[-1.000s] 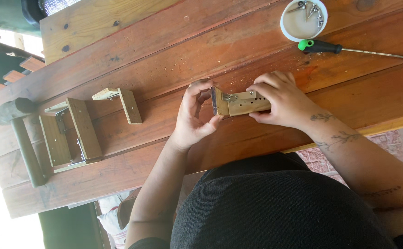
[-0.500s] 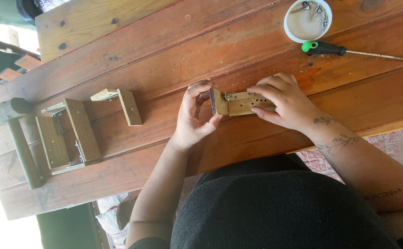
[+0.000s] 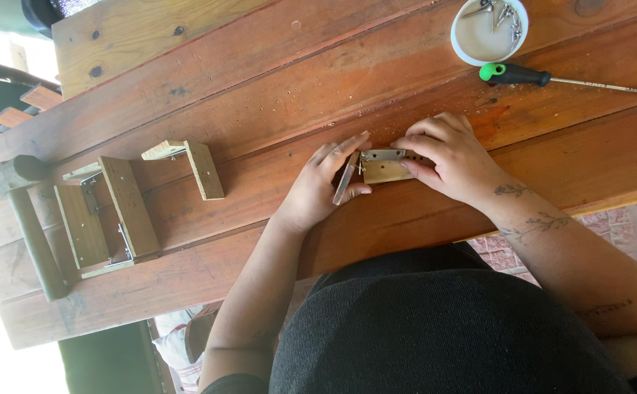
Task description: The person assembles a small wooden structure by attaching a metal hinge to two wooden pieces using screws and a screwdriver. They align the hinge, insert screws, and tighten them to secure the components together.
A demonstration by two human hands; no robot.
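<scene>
wood block with metal bracket | now lower and flatter on table than before | left hand pinching end piece | right hand gripping block | alignment apparently underway

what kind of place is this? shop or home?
Probably an outdoor home or hobby spot, not a fitted shop: a slatted wooden table in sunlight, brick paving below, a green-handled screwdriver and a white bowl of screws.

wooden block | metal bracket on top | held flat on bench
</scene>
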